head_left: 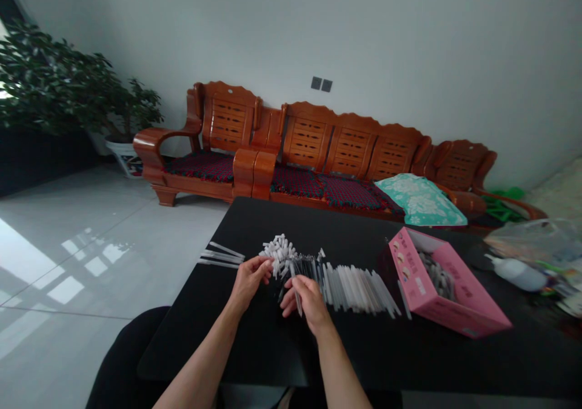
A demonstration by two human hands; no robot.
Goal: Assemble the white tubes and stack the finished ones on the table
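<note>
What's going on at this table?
A person is handling small parts at a black table. The right hand holds a slim translucent tube; the left hand is beside a pile of white pieces, its grip unclear. More tubes lie in a row toward a pink box.

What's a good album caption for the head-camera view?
Left hand by white pieces, right hand holding a slim tube, over a black table.
</note>
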